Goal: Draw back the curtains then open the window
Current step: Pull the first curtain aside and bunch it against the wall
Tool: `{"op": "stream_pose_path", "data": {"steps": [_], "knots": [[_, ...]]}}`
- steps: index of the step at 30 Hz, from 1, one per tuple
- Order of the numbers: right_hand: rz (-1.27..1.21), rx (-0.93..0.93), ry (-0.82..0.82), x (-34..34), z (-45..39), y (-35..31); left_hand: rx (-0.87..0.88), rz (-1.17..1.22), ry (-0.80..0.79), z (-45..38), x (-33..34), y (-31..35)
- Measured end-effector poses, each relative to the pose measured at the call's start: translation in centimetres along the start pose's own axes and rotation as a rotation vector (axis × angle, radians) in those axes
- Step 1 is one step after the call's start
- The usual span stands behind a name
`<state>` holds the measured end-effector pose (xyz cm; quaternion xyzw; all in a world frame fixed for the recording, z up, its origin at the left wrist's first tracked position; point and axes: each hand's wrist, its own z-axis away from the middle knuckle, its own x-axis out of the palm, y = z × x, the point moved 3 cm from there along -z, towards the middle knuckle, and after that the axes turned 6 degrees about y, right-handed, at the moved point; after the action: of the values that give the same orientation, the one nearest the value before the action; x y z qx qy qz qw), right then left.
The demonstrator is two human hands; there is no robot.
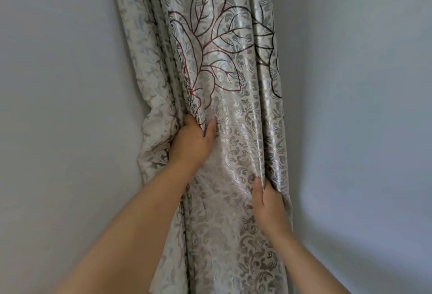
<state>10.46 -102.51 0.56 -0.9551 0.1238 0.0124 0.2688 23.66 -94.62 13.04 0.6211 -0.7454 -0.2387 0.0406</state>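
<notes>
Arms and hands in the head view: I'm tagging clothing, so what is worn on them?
Nothing shows. The left hand and right hand are bare, with no gloves, rings, watch or bracelets visible. Both forearms are uncovered to the frame's bottom edge; no sleeve appears.

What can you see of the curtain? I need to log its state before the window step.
The curtain is shiny, satin-looking cream and silver fabric with a scroll pattern and large leaf outlines in dark red and black. It hangs bunched in vertical folds between two pale grey walls, its duller reverse showing at the left edge. The left hand grips a fold mid-height; the right hand pinches its right edge lower down. No window shows.
</notes>
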Motion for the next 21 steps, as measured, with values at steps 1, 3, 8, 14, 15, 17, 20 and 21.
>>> {"op": "stream_pose_path", "data": {"steps": [1,3,8,14,15,17,20,21], "knots": [[-0.005,0.005,-0.006,0.2,-0.6,0.9,-0.01,0.002,-0.04,-0.4,1.1,0.0],[-0.013,0.018,-0.018,0.6,-1.6,2.6,-0.031,0.008,-0.141,-1.1,3.1,-0.1],[-0.075,0.113,-0.096,0.2,-3.3,4.7,-0.134,0.085,-0.327,-1.7,5.8,-0.2],[-0.159,0.023,0.043,-2.3,-7.1,-1.6,-0.218,0.118,-0.354,-0.9,4.7,-0.2],[-0.138,-0.029,0.104,-2.6,-8.2,-3.3,-0.191,0.101,-0.319,-0.6,4.2,0.1],[-0.047,-0.156,0.245,-3.4,-10.1,-6.5,-0.049,-0.087,-0.112,0.0,2.9,0.9],[0.2,-0.304,0.428,-3.8,-11.6,-9.1,0.136,-0.33,0.366,1.5,0.4,1.7],[0.235,-0.326,0.45,-3.6,-11.7,-9.3,0.126,-0.333,0.455,1.9,-0.1,1.6]]}}
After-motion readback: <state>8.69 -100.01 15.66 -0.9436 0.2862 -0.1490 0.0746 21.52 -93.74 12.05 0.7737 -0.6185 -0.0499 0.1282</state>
